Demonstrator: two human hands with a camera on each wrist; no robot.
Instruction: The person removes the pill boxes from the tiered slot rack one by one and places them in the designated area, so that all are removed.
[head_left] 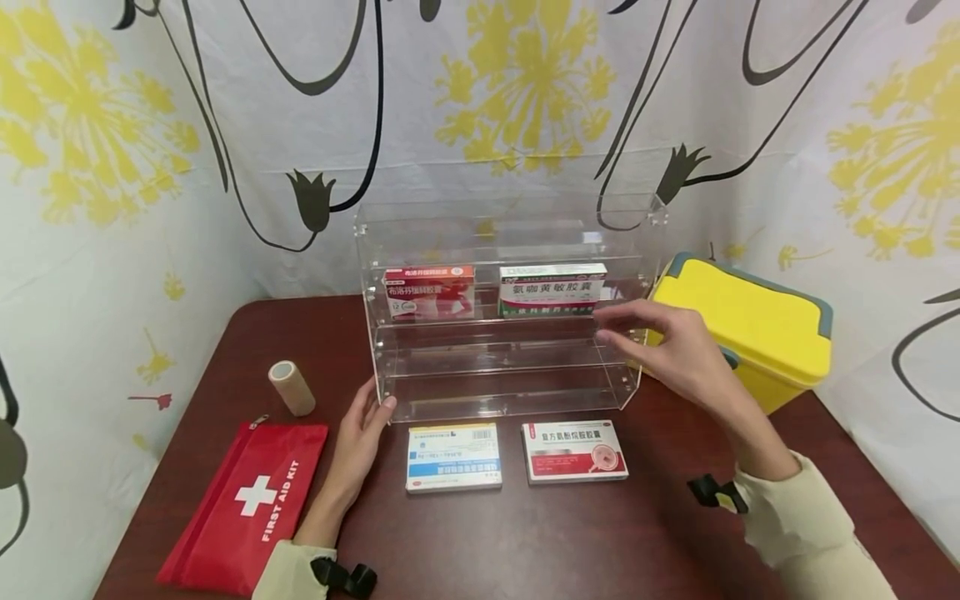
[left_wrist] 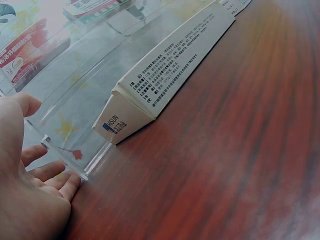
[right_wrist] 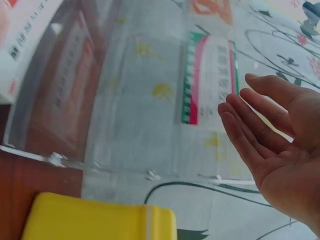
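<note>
Left hand (head_left: 360,437) rests with straight fingers against the clear acrylic rack's (head_left: 502,383) seven-o'clock corner; right hand (head_left: 667,346), fingers relaxed and holding nothing, hovers at its three-o'clock end beside the green-and-white box (head_left: 552,289) on the shelf

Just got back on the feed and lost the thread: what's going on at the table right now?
A person sits at a dark table with a clear acrylic shelf. The left hand rests open against the shelf's front left corner. The right hand is open beside the shelf's right end, holding nothing. Two medicine boxes stand on the middle tier: a red one and a green one. Two more, a blue box and a red-and-white box, lie flat in front.
</note>
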